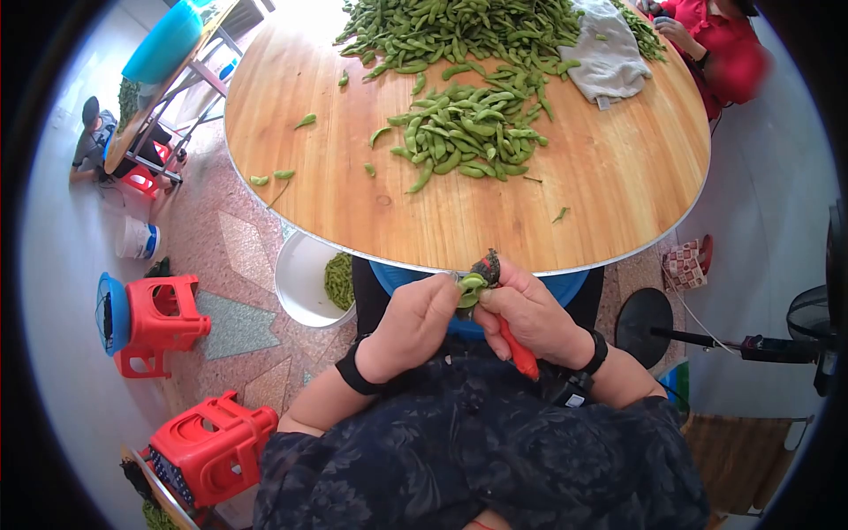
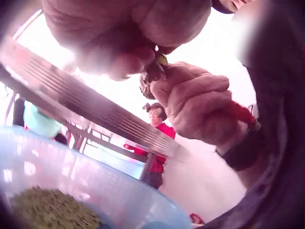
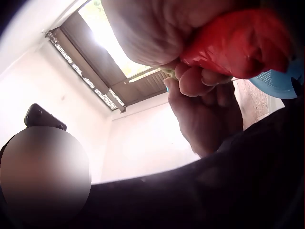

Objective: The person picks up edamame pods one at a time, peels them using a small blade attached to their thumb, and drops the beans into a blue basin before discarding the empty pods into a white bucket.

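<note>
At the near edge of the table, both hands meet around a green soybean pod (image 1: 471,286). My left hand (image 1: 413,316) pinches the pod between thumb and fingertips. A tool with a red handle (image 1: 519,349) lies in my right hand (image 1: 539,320); its dark head (image 1: 486,265) sticks out beside the pod, and its kind cannot be told. In the right wrist view the red handle (image 3: 238,43) looks wrapped in something shiny. Below the hands, a blue mesh basket (image 2: 128,200) holds a green heap (image 2: 52,210).
A large pile of pods (image 1: 468,132) lies on the round wooden table (image 1: 327,194), with a grey cloth (image 1: 609,62) beside it. On the floor at left stand a white bucket (image 1: 296,291) and red stools (image 1: 212,450). A fan (image 1: 808,314) is at right; a person in red (image 1: 724,57) sits across.
</note>
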Demonstrator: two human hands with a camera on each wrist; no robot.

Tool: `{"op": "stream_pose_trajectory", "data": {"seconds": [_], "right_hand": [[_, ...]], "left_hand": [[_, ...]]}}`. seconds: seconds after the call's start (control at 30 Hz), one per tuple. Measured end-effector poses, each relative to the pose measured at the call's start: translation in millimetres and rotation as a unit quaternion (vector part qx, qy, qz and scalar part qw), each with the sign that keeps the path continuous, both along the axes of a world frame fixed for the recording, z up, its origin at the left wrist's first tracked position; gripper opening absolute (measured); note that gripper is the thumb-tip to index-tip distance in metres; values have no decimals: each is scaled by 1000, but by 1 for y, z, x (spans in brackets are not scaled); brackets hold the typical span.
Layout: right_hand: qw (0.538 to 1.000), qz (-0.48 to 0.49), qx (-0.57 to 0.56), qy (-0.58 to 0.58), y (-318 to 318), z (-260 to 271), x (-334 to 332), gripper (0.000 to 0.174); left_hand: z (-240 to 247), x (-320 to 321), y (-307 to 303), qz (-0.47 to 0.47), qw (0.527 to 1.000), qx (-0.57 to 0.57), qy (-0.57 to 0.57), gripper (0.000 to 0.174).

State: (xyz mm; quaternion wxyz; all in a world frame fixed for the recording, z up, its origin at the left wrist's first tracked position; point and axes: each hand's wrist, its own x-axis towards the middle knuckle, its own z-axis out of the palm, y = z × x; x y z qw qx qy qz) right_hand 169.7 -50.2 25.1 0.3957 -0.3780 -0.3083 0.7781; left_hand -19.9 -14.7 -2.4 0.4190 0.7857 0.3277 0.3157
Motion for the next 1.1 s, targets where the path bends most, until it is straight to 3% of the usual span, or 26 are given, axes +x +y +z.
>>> {"op": "stream_pose_trajectory", "data": {"seconds": [0.03, 0.07, 0.1, 0.13, 0.17, 0.2, 0.23, 0.27, 0.3, 0.37, 0.53, 0.6, 0.67, 0.73, 0.8, 0.83, 1.0, 1.1], "right_hand": [[1000, 8, -13, 3, 0, 1, 0, 6], [999, 16, -27, 7, 0, 1, 0, 6], [999, 17, -29, 6, -1, -1, 0, 6], [997, 16, 2, -76, -3, -4, 0, 7], [987, 15, 33, -158, -4, -7, 1, 10], [987, 15, 31, -158, -6, -10, 1, 10], [944, -19, 166, -283, -9, -14, 2, 12], [867, -51, 296, -398, -12, -17, 1, 15], [868, -50, 293, -397, -12, -20, 1, 15], [730, -7, 449, -516, -14, -26, -1, 15], [744, 49, 475, -467, -12, -42, 0, 15], [802, 87, 410, -425, -7, -55, 3, 21], [794, 88, 375, -470, -2, -73, 6, 22], [781, 90, 342, -514, 1, -90, 10, 23], [755, 43, 336, -562, 2, -98, 11, 24], [732, -19, 423, -534, 1, -96, 11, 22], [783, 76, 368, -495, -2, -83, 12, 22], [787, 107, 365, -485, 2, -81, 15, 22]], "left_hand": [[-2, -4, 0, -34, 975, -209, -71, 26], [-3, -7, -1, -66, 900, -408, -140, 26], [3, -7, -2, -90, 902, -404, -122, 27], [6, -8, -4, -90, 901, -406, -122, 27], [9, -8, -7, -90, 928, -354, -76, 26], [9, -9, -9, -90, 949, -301, -30, 25], [3, -12, -11, -82, 960, -269, 16, 24], [0, -14, -11, -81, 959, -272, 16, 24], [-3, -15, -12, -81, 967, -239, 41, 23], [-4, -17, -13, -83, 972, -209, 68, 22], [-19, -26, -8, -139, 955, -256, 52, 27], [-26, -26, -6, -143, 952, -265, 57, 29], [-28, -24, -3, -148, 949, -272, 62, 31], [-29, -19, 4, -85, 926, -346, 121, 33], [-40, -17, 10, -74, 931, -328, 140, 35], [-48, -17, 12, -72, 936, -311, 148, 34], [-49, -4, 12, -103, 932, -325, 123, 29], [-64, -6, 10, -144, 958, -234, 88, 23]]}}
